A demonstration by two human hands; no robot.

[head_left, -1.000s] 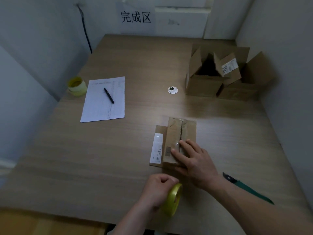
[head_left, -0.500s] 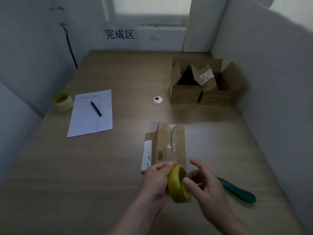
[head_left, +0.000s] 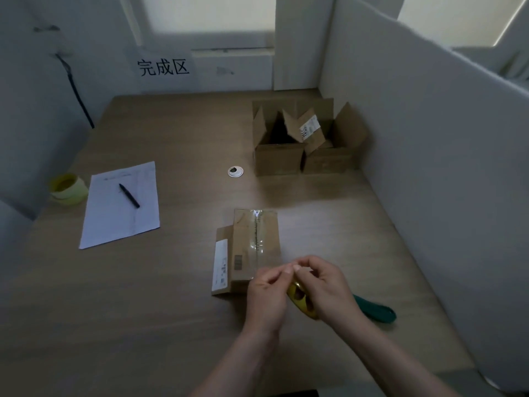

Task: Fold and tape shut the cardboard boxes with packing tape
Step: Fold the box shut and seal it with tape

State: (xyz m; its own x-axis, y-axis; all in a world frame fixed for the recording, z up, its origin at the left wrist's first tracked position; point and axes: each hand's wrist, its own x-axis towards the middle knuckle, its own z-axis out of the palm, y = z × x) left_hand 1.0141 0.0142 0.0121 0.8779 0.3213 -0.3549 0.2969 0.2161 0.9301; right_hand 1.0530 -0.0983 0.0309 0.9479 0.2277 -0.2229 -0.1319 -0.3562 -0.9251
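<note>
A small cardboard box (head_left: 254, 245) lies on the table in front of me. Clear tape runs along its top seam, and a flap with a white label (head_left: 221, 265) sticks out on its left. Just in front of the box, my left hand (head_left: 267, 296) and my right hand (head_left: 326, 287) hold a yellow tape roll (head_left: 302, 305) between them. Their fingertips pinch together above the roll, which is mostly hidden by the fingers. Two open boxes (head_left: 277, 159) (head_left: 329, 161) stand at the back right with their flaps up.
A green-handled cutter (head_left: 375, 309) lies right of my hands. At the left are a sheet of paper (head_left: 120, 219) with a pen (head_left: 129, 195) and another yellow tape roll (head_left: 67, 189). A white grommet (head_left: 235, 171) sits mid-table. White partition walls enclose the table (head_left: 143, 296).
My right hand left the box top and joined my left hand on the tape roll. Both hands rose slightly toward the box's near edge. The view tilted up.
</note>
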